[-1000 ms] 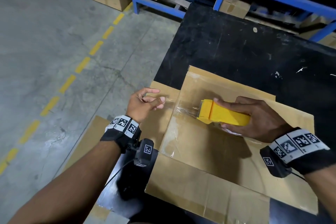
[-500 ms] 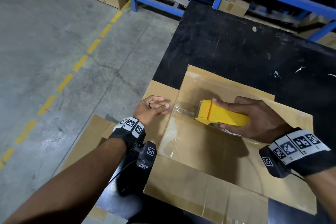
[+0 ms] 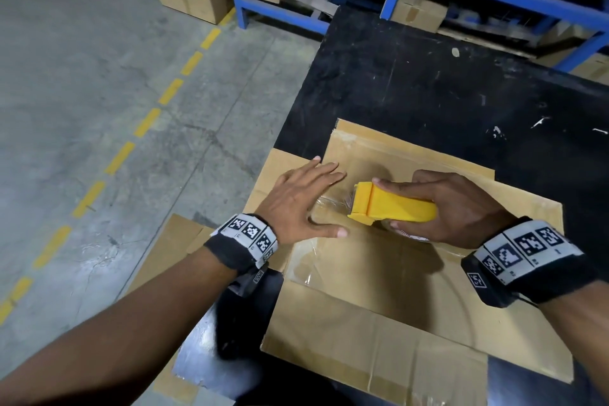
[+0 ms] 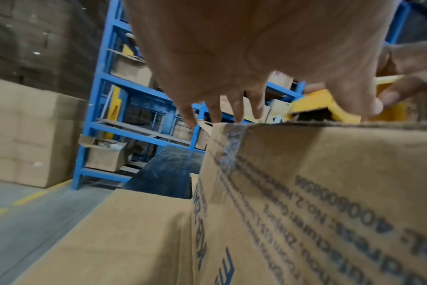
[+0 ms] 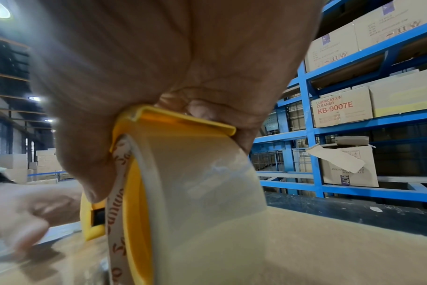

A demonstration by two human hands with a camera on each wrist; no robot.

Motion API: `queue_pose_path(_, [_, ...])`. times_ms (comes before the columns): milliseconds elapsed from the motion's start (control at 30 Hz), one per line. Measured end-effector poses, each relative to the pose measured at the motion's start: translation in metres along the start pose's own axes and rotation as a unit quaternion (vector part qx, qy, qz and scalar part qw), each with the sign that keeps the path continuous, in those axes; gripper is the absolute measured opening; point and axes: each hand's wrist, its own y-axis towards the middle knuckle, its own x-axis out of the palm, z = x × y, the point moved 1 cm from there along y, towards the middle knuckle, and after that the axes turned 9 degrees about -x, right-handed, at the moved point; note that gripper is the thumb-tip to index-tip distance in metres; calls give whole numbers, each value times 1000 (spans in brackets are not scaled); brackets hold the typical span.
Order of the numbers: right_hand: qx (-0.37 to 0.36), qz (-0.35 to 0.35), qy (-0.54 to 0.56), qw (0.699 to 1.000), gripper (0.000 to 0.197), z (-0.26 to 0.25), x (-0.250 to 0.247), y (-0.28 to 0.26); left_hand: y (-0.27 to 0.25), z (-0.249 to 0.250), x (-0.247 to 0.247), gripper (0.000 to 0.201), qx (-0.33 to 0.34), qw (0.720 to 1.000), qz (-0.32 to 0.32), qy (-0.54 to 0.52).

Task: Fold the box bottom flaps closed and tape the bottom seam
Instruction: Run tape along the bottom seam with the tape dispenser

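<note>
Taping the bottom seam of one upturned box on the black worktop (image 3: 428,82).

The box (image 3: 412,290) lies bottom-up at the worktop's near left corner, flaps folded flat so the seam faces up for taping. The right hand (image 3: 461,207) has its grip clamped round one yellow tape dispenser (image 3: 395,207), nose down on the flaps, probably so the clear tape (image 3: 333,204) can feed straight onto the cardboard. The left hand (image 3: 296,201) is spread flat, fingers apart, over the box's left edge just beside the dispenser's nose, seemingly to press the tape end down and steady the box. Counted: one box in work, one dispenser, one tape roll (image 5: 202,192), two hands.
</note>
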Motion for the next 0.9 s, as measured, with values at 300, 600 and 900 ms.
queue_pose_path(300, [34, -10, -22, 999, 80, 33, -12, -56, 7, -4, -3, 108, -48, 987, -57, 140])
queue_pose_path(600, [79, 1, -3, 997, 81, 97, -9, -175, 9, 20, -17, 113, -76, 983, -78, 151])
queue_pose_path(900, [42, 42, 11, 998, 74, 118, 6, -178, 43, 163, 38, 120, 4, 970, -118, 211])
